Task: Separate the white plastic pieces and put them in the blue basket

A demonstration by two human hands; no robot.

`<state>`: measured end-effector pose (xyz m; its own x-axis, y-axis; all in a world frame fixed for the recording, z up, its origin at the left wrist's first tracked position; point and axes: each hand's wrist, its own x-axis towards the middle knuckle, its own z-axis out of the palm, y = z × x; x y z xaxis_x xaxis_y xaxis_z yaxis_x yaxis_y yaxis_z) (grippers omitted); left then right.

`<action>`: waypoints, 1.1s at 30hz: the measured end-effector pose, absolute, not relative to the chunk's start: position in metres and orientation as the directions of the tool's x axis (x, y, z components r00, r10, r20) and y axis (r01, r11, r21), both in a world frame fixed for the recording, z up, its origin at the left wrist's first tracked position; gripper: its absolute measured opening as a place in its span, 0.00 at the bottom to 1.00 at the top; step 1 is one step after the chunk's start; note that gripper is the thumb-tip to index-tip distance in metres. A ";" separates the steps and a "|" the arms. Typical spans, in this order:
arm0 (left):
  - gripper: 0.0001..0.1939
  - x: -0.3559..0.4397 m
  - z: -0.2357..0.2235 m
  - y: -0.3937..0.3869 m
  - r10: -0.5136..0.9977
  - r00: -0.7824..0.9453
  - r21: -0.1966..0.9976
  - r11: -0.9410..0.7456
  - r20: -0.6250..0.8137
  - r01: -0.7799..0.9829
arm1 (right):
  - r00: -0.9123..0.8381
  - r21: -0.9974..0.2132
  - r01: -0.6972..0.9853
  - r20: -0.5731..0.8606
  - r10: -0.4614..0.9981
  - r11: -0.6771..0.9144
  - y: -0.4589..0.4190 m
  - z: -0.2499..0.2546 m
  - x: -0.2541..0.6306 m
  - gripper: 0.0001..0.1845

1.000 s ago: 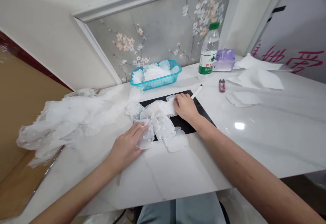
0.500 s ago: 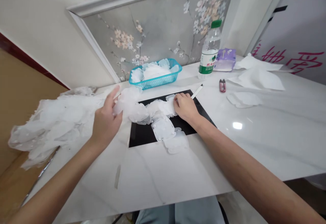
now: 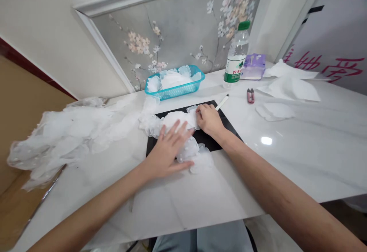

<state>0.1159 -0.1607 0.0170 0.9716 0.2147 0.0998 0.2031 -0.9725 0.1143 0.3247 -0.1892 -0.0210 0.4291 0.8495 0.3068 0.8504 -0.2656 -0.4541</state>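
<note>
Centrally, left hand (image 3: 168, 154) spread open on white scalloped strip (image 3: 174, 122), right fingers (image 3: 204, 109) curled against it, grip unclear, black mat (image 3: 228, 126) beneath.

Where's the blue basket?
In the head view, the blue plastic basket sits at the back of the table, left of the water bottle and just beyond the black mat.

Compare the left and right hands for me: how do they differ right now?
The left hand lies with its fingers spread wide across the white scalloped strip, while the right hand keeps its fingers close together and curled at the strip's right end. The left hand sits nearer the viewer; the right hand rests further away, over the black mat. Both are bare, palm down, and touching the same strip.
</note>
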 end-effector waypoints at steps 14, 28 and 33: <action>0.20 0.131 0.005 -0.176 -0.087 0.986 -0.029 -0.996 0.141 -0.084 | 0.421 -0.429 0.860 0.294 0.858 -0.275 -0.191 -0.018 0.324 0.13; 0.29 0.139 0.019 -0.148 0.250 0.950 0.206 -0.955 0.185 0.212 | 0.405 -0.414 0.872 0.312 0.859 -0.261 -0.191 -0.021 0.323 0.13; 0.28 0.137 0.020 -0.146 0.341 0.930 0.426 -0.868 0.138 0.255 | 0.407 -0.420 0.868 0.299 0.863 -0.264 -0.191 -0.020 0.322 0.13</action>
